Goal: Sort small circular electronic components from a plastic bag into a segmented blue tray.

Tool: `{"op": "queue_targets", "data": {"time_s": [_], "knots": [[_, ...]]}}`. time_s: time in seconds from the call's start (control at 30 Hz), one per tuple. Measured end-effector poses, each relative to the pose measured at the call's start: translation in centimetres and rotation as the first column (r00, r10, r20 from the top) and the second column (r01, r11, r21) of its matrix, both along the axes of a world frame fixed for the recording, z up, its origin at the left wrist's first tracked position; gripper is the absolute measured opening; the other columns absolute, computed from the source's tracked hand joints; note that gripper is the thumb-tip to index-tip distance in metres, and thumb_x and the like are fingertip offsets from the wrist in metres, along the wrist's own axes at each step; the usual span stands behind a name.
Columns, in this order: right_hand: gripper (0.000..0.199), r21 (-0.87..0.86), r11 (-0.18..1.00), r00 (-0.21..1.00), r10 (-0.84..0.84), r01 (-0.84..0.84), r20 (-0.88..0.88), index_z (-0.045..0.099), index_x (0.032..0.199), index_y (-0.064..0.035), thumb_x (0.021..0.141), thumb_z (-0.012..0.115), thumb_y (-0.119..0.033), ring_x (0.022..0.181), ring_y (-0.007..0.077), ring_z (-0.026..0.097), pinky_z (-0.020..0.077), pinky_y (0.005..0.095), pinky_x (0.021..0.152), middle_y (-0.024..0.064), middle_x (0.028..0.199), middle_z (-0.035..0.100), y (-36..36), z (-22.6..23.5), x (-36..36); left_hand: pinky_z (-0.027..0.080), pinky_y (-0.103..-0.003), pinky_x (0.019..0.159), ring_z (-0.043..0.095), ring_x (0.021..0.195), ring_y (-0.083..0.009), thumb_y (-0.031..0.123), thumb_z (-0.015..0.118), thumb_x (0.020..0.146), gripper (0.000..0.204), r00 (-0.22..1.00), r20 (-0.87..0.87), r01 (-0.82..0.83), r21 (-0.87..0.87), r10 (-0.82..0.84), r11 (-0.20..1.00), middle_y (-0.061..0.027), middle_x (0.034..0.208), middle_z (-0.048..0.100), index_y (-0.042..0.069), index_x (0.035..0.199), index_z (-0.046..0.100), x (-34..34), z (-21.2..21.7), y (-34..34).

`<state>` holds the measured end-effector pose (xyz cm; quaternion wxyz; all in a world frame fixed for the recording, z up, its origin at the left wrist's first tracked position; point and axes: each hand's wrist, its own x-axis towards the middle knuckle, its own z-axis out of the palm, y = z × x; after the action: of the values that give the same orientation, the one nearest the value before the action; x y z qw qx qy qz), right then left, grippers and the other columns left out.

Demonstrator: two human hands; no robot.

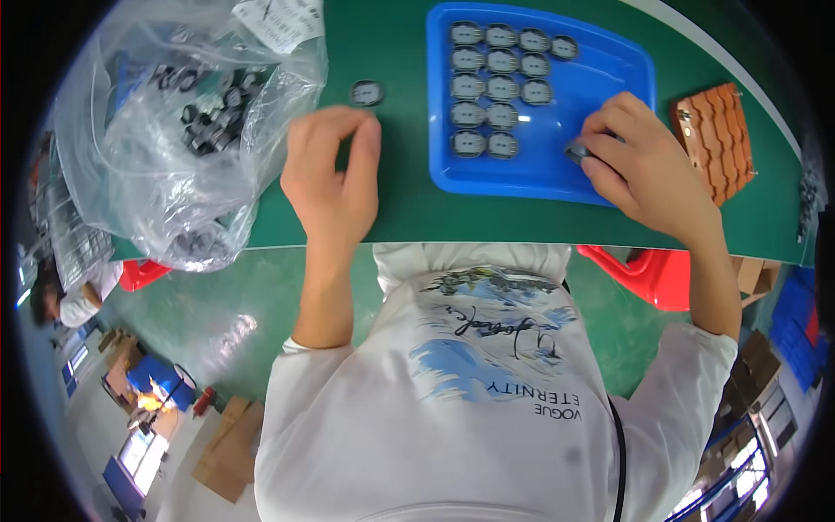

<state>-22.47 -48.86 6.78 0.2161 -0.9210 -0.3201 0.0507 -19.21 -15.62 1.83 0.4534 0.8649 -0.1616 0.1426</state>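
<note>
Head view. The wearer's right hand point(639, 165) pinches a small dark piece point(577, 152) between thumb and fingers, nearly closed, over the blue rounded-corner plastic tray point(600, 83). The tray's fourteen grey-and-black oval pieces point(502, 88), set in rows with long axes running left to right, lie to this hand's left; the held piece's own axis is mostly covered by the fingers. The left hand point(329, 174) is loosely curled and blurred, so one cannot tell whether it grips anything. Just ahead of its fingertips, far nearer to it than to the right hand, a loose grey-and-black oval piece point(366, 92) rests on the green desk point(404, 187), its long axis also left to right. Flanking these are a clear plastic bag point(113, 170) of dark pieces and an orange-brown wavy-ridged slab point(718, 143). Beyond, from where we stand: green floor point(252, 339), red plastic stool point(665, 283), brown cardboard box point(228, 448), and a seated co-worker point(83, 300).
</note>
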Motion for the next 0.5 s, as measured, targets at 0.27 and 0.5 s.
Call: {"op": "queue_targets", "data": {"time_s": [0.27, 0.5], "knots": [[0.019, -0.191, 0.981, 0.994, -0.041, 0.021, -0.098, 0.061, 0.085, -0.0002, 0.092, 0.061, -0.017, 0.087, 0.0337, 0.056, 0.0468, 0.0425, 0.079, 0.0150, 0.083, 0.057, 0.6, -0.9, 3.0, 0.052, -0.039, 0.082, 0.063, 0.095, -0.0315, -0.001, 0.068, 0.084, 0.029, 0.995, -0.015, 0.097, 0.361, -0.098, 0.928, -0.0121, 0.105, 0.065, 0.005, 0.112, 0.071, 2.2, 0.8, 1.3], [0.021, -0.141, 0.956, 0.966, -0.245, 0.255, 0.089, 0.063, 0.092, -0.0035, 0.096, 0.063, -0.024, 0.082, 0.0320, 0.060, 0.0479, 0.0428, 0.074, 0.0132, 0.082, 0.059, 0.5, -0.6, 2.5, 0.051, -0.037, 0.066, 0.061, 0.077, -0.0269, 0.007, 0.075, 0.083, 0.021, 0.973, -0.218, -0.019, 0.227, 0.070, 0.974, -0.0103, 0.092, 0.063, 0.005, 0.104, 0.072, 0.7, 1.2, 1.6]]}}
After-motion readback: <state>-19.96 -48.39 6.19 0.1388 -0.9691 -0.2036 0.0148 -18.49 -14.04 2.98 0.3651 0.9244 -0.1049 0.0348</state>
